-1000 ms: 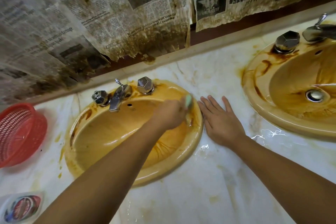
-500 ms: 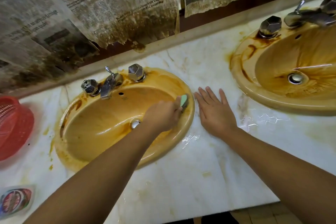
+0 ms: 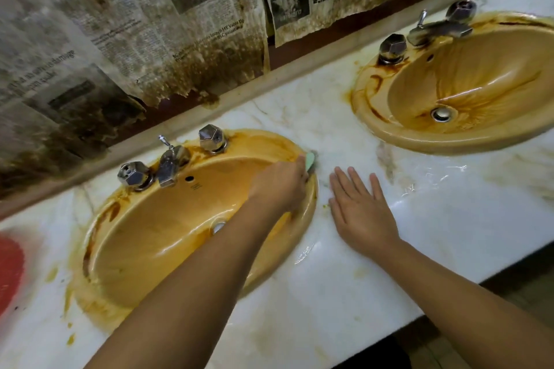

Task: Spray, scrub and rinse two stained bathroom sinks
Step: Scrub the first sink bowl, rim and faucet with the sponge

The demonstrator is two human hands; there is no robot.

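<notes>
Two yellow-brown stained oval sinks are set in a white marble counter (image 3: 353, 287). The near left sink (image 3: 144, 234) has a chrome tap (image 3: 171, 165) with two faceted knobs. My left hand (image 3: 280, 186) grips a green scrub sponge (image 3: 310, 162) and presses it on that sink's far right rim. Flat on the wet counter just right of the sink lies my right hand (image 3: 359, 210), fingers straight and spread. The right sink (image 3: 467, 90) at the back right shows dark brown streaks on its left rim and its own tap (image 3: 437, 28).
Stained newspaper (image 3: 144, 30) hangs over the wall behind the counter. A red basket (image 3: 10, 272) sits at the far left edge. The counter's front edge (image 3: 467, 287) runs diagonally at the lower right, with dark floor below.
The sponge in my left hand has slid along the rim toward the back right edge of the left sink. My right hand stays flat on the counter. The view has tilted to the right.
</notes>
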